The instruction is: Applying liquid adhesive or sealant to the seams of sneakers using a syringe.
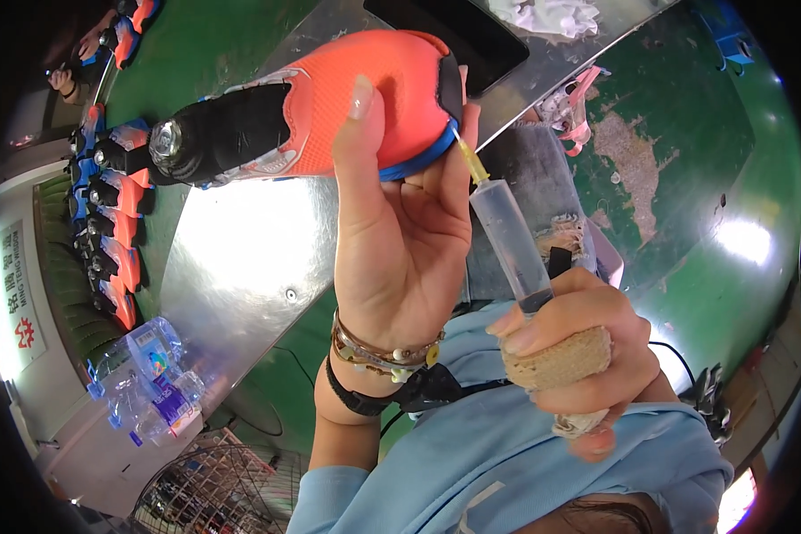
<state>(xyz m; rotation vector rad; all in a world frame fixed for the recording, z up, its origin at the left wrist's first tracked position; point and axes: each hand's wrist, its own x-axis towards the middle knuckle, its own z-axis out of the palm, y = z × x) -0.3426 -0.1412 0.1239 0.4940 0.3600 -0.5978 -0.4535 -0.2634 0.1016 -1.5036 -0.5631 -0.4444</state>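
At the table's [249, 294] edge, the left hand [396, 245] grips a shoe [325, 107], probably light, soft-topped, best held by its sole [420, 160]; the right hand [627, 343] clasps a syringe [512, 236].

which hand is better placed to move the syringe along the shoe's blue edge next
Probably the right hand: it grips the syringe, with the yellow needle pointing at the blue edge. The left hand is occupied holding the orange shoe.

The syringe [512, 238] is right of the shoe [316, 111].
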